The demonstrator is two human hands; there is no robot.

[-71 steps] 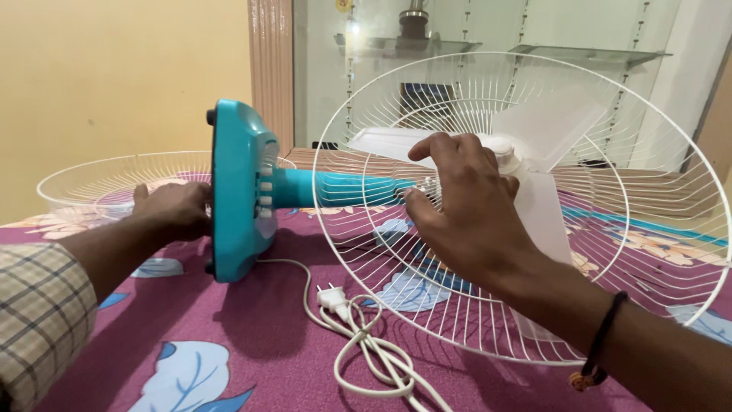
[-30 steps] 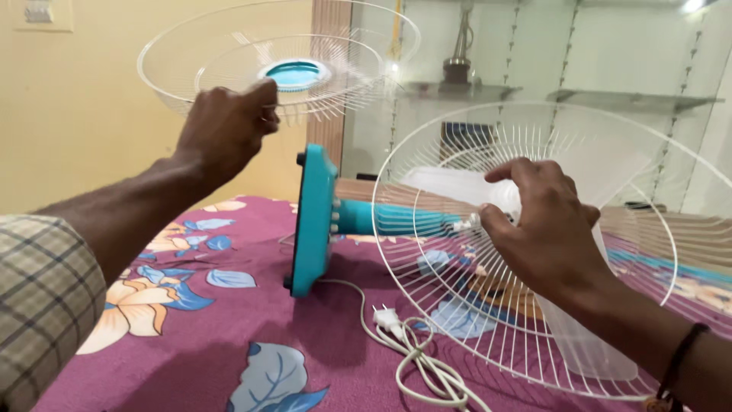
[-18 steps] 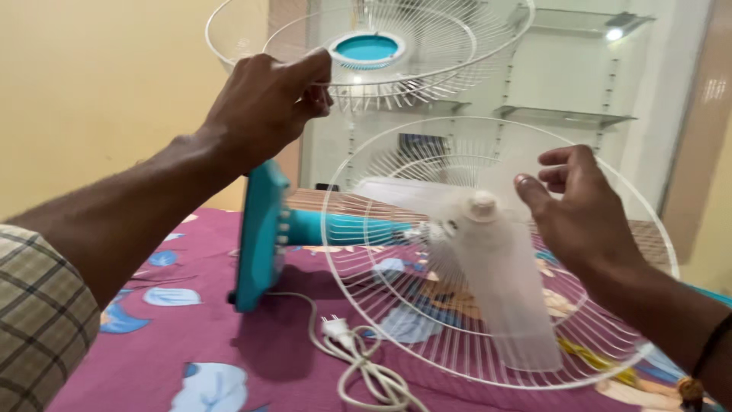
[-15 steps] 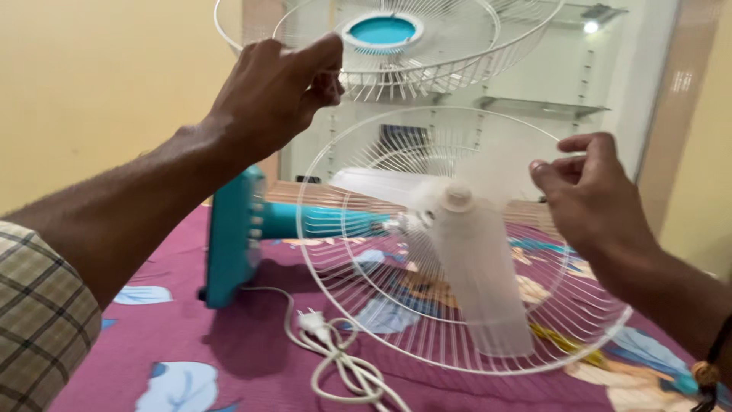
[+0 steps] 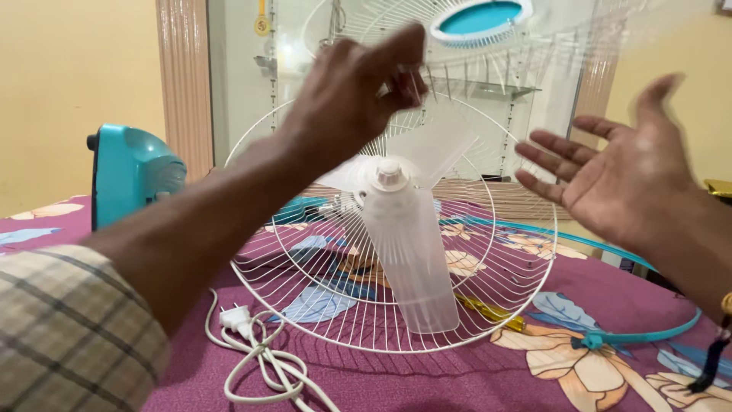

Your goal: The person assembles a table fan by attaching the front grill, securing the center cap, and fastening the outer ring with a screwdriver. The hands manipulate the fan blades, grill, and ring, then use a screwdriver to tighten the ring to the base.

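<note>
Overhead, left hand (image 5: 347,95) fingers pinched on the wire rim of the front fan guard (image 5: 488,30), raised far above the rear guard (image 5: 526,229) and blades (image 5: 408,252); right hand (image 5: 633,172) open-palmed alongside, holding nothing.

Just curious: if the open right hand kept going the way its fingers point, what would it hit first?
Probably the white wire front guard held up by the left hand; the right hand points up-left toward it, though blur hides depth.
</note>
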